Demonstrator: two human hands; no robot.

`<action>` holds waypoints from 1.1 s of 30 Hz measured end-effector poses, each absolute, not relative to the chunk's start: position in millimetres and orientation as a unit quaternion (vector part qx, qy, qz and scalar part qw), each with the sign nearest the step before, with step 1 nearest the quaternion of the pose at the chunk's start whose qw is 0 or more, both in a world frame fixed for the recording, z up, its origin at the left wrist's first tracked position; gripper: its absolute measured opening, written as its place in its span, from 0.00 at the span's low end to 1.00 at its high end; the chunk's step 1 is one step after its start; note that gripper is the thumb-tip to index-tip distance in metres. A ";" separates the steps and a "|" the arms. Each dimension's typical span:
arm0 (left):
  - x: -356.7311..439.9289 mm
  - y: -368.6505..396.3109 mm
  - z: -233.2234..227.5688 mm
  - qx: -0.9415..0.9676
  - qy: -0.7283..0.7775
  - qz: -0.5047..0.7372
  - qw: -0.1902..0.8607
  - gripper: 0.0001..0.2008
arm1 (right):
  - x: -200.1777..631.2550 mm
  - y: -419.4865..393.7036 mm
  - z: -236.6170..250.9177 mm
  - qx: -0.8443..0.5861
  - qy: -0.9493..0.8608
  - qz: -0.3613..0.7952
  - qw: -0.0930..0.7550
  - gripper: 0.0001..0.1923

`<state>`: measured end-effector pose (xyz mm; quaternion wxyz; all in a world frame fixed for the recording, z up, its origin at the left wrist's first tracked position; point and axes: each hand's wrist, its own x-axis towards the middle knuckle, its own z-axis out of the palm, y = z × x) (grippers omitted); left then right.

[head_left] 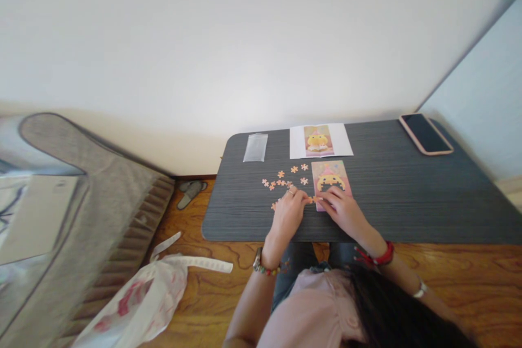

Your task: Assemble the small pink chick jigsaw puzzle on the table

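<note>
The person sits at a dark grey table (408,196) with both hands drawn close together over a small jigsaw. The left hand (287,212) has its fingers curled in, pinching a small orange puzzle piece (311,199) at the fingertips, just at the left edge of the puzzle board (328,173). The right hand (342,207) lies on the lower part of that board, fingers bent and pressing down on it; whether it grips anything of its own I cannot tell. The board shows a yellow figure on a pink ground, partly filled in, and it lies near the table's front edge at the middle.

Loose puzzle pieces (285,176) are scattered on the table just left of the board, beyond the left hand. Farther back lies a white sheet with the reference picture (318,140), and beside it to the left a clear plastic bag (255,147). A phone in a pink case (426,134) rests at the far right corner, well apart from the hands. On the wooden floor to the left sits a white plastic bag (142,299), and a slipper (191,192) by the table's edge
</note>
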<state>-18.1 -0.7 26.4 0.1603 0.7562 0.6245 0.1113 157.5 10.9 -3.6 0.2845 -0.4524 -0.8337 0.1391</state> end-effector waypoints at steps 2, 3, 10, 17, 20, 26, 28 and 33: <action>-11.0 -0.3 27.0 0.770 0.611 0.102 0.153 0.09 | 162.2 10.3 -4.8 -0.450 -0.831 0.135 0.298 0.13; -8.3 0.4 27.4 0.774 0.607 0.101 0.149 0.09 | 165.0 9.9 -5.1 -0.450 -0.829 0.134 0.304 0.13; 4.8 11.0 23.7 0.788 0.583 0.125 0.151 0.09 | 181.3 18.0 -13.0 -0.476 -0.804 0.139 0.328 0.13; 18.0 29.3 12.9 0.767 0.618 0.103 0.140 0.10 | 189.0 40.0 -27.0 -0.541 -0.791 0.085 0.274 0.13; 23.7 31.9 12.6 0.764 0.624 0.084 0.141 0.10 | 187.7 43.3 -26.9 -0.555 -0.791 0.072 0.245 0.12; 27.3 30.9 13.2 0.751 0.637 0.087 0.152 0.10 | 185.6 42.1 -26.1 -0.534 -0.794 0.085 0.278 0.13; 26.4 30.5 13.9 0.747 0.638 0.100 0.154 0.11 | 185.8 39.9 -25.2 -0.533 -0.790 0.083 0.292 0.13; 27.9 27.2 15.5 0.736 0.653 0.100 0.150 0.12 | 181.6 31.0 -19.8 -0.578 -0.776 0.039 0.249 0.12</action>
